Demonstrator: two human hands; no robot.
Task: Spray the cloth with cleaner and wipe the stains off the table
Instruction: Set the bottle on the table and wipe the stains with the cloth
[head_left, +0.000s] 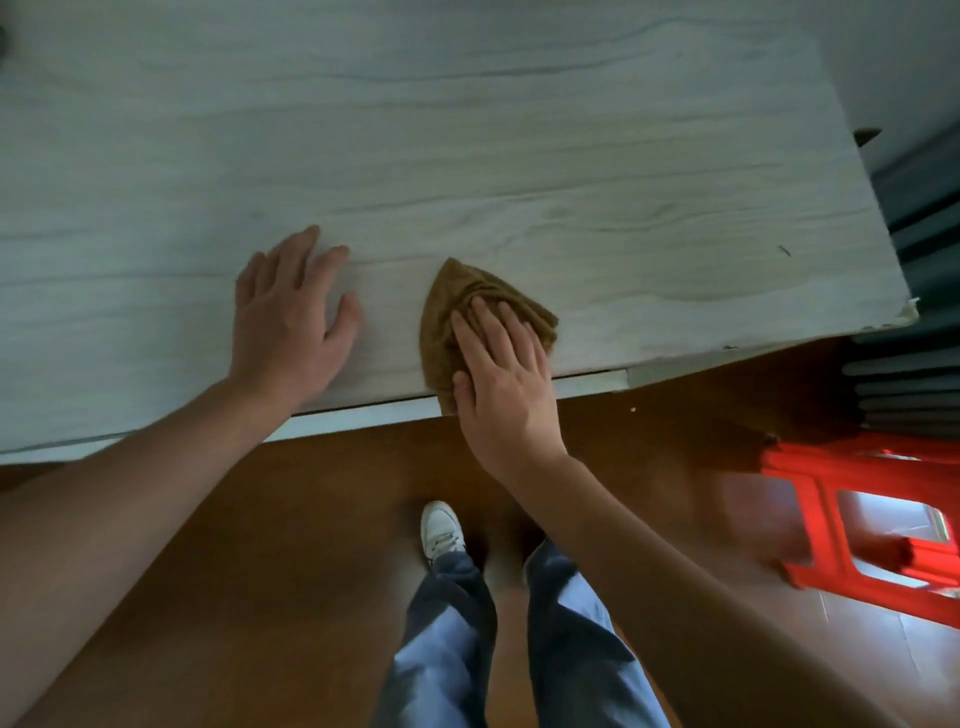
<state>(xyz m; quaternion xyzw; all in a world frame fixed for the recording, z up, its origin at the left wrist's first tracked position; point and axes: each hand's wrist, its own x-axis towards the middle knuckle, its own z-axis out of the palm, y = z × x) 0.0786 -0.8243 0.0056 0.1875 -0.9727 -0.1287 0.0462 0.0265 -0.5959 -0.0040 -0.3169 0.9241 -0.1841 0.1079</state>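
Red stool (878, 530) right of table (467, 156) — cloth (457, 306) under right hand (506, 384).

The right hand (501, 384) is covering the near half of the crumpled brown cloth (470, 296), so whatever is lying on the pale wood-grain table (467, 156) beneath them is staying out of sight. The picture's left and top edges are cutting the tabletop off. The red plastic stool (862, 525) is showing blurred and is running past the right edge. One white sneaker (441, 527) is showing; the other foot is hiding under the blue trouser leg (566, 623). A small dark mark (784, 251) near the table's right edge is too small to identify.
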